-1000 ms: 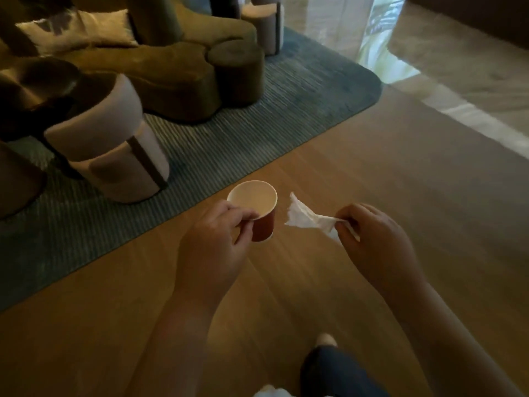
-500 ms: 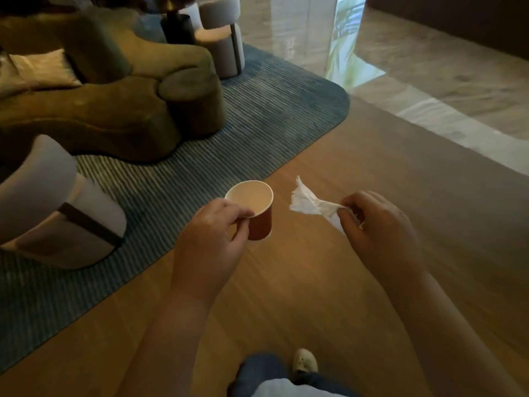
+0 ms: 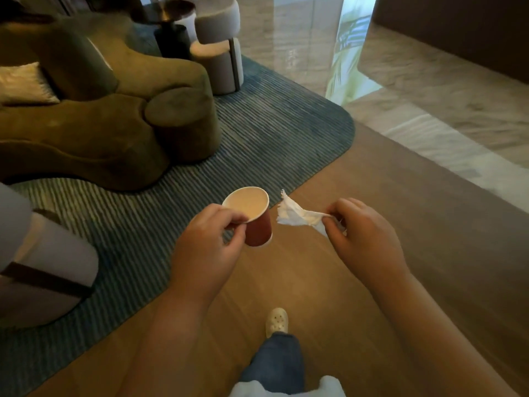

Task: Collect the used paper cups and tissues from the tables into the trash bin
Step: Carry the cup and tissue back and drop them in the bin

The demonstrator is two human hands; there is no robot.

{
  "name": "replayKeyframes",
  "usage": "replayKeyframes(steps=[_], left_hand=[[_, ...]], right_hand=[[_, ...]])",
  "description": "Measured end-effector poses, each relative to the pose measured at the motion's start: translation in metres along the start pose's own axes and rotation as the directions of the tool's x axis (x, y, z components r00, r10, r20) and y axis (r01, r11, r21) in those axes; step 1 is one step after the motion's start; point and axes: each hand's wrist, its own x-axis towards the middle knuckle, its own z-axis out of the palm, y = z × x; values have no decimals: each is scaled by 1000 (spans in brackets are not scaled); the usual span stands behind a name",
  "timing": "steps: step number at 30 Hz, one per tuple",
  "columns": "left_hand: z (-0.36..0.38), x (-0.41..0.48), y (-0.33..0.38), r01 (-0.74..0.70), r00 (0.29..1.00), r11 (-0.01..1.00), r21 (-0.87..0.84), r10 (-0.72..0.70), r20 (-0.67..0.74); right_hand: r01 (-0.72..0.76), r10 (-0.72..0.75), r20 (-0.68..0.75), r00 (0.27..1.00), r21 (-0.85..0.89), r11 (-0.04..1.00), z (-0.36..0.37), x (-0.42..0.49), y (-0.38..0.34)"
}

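Observation:
My left hand (image 3: 209, 247) pinches the rim of a red paper cup (image 3: 257, 227), upright and pale inside, carried over the wooden floor at the rug's edge. My right hand (image 3: 363, 242) pinches a crumpled white tissue (image 3: 294, 214) that sticks out to the left toward the cup without touching it. No trash bin is in view.
A blue-grey striped rug (image 3: 257, 144) lies left of the wooden floor (image 3: 429, 253). On it stand an olive sofa (image 3: 100, 124), a pale round chair (image 3: 43, 267) at the left edge, a second pale chair (image 3: 217, 53) and a dark side table (image 3: 171, 32) farther back. Marble floor (image 3: 429, 96) lies beyond. My foot (image 3: 277, 322) steps forward.
I have walked forward along the rug's edge; the pale chair slid to the left and the sofa came nearer. Both hands keep the same hold on cup and tissue.

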Motion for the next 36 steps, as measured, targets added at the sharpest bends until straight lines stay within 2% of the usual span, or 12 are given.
replayKeyframes(steps=[5, 9, 14, 24, 36], left_hand=[[24, 130, -10, -48, 999, 999, 19, 48, 14], [52, 216, -7, -91, 994, 996, -22, 92, 57], [110, 318, -3, -113, 987, 993, -35, 117, 107], [222, 539, 36, -125, 985, 992, -7, 125, 120], [294, 715, 8, 25, 996, 999, 36, -28, 83]], right_hand=[[30, -30, -72, 997, 9, 999, -2, 123, 20], [-48, 49, -93, 994, 10, 999, 0, 184, 58], [-137, 138, -95, 986, 26, 990, 14, 268, 124], [-134, 147, -122, 982, 106, 985, -7, 486, 273], [-68, 70, -8, 998, 109, 992, 27, 685, 352]])
